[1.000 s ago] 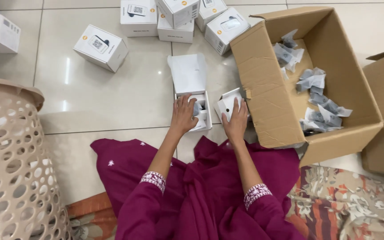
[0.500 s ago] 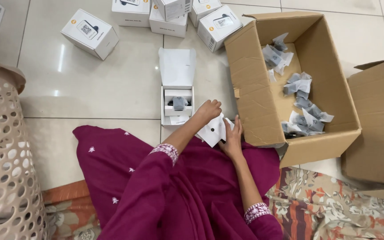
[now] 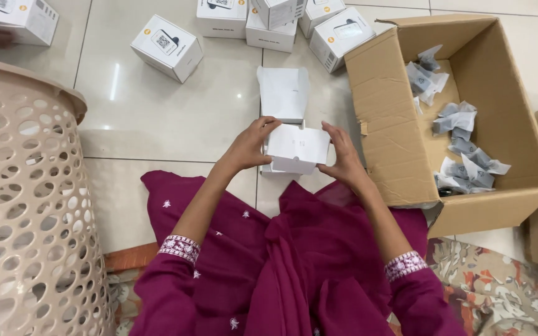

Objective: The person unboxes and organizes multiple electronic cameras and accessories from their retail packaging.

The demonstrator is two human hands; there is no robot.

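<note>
Head view showed our left hand (image 3: 248,144) and right hand (image 3: 342,154) gripping a white insert (image 3: 298,147) over the open white box (image 3: 283,93), packing seemingly midway, cardboard carton (image 3: 386,118) part-filled.

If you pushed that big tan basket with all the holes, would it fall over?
The basket would probably slide or wobble rather than resist: its walls are mostly holes, so it looks light for its size. It stands tall, so a push near the rim might tip it. Whether anything inside weighs it down cannot be told. The smooth floor tiles would likely let it skid.
</note>
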